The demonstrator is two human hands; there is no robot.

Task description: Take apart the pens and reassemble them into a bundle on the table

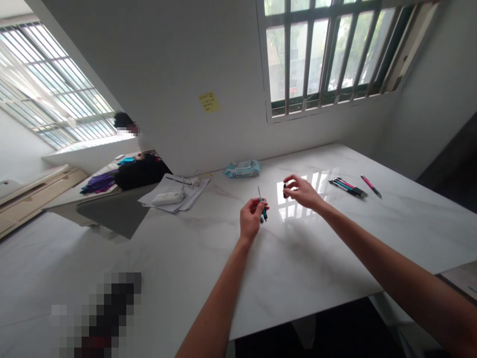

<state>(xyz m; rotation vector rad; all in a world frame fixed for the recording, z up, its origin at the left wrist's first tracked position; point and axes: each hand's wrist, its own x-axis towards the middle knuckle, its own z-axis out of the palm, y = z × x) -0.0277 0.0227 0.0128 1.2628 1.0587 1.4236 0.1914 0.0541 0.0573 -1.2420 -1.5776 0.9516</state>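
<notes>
Parts (264, 213): left hand (251, 217) holds several, right hand (301, 192) one.

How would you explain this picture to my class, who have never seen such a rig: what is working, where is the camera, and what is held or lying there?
No machine works here: someone bare-handed wears one camera on the head, looking forward and down. The left hand holds a slim teal piece beside a thin rod; the right hand pinches a small dark piece. On the pale table lie a bunch of pens, a separate pink pen, a light-blue packet and papers.
</notes>
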